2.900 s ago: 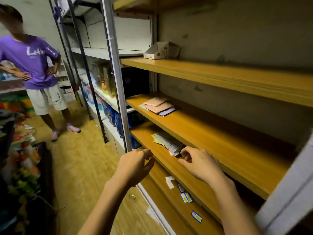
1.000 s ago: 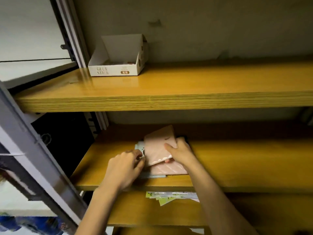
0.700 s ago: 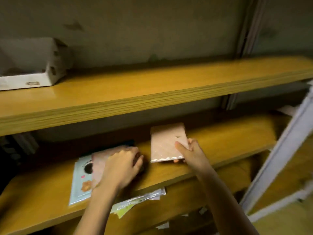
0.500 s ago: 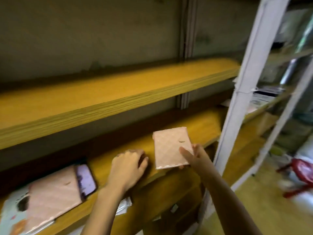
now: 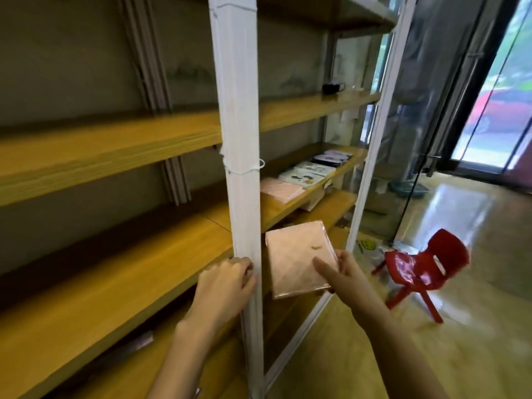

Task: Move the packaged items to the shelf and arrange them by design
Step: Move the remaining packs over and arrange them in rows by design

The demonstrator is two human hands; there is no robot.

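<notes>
My right hand (image 5: pixel 342 272) holds a pink packaged item (image 5: pixel 299 260) by its right edge, thumb across the front, in the air just right of a white upright post (image 5: pixel 241 168). My left hand (image 5: pixel 224 286) rests with loosely curled fingers against that post at the front edge of the wooden shelf (image 5: pixel 115 272), holding nothing. Farther right on the same shelf level lie a pink package (image 5: pixel 280 189), a pale illustrated package (image 5: pixel 305 174) and a darker one (image 5: pixel 332 158) in a row.
A red plastic chair (image 5: pixel 423 263) stands on the glossy floor at the right. A second white post (image 5: pixel 371 156) and a glass door (image 5: pixel 460 96) lie beyond. A small black object (image 5: pixel 332 88) sits on the upper shelf.
My view has swung right along the shelf. My right hand carried the pink package away from the left pile, past the post. My left hand slid along the shelf edge to the post.
</notes>
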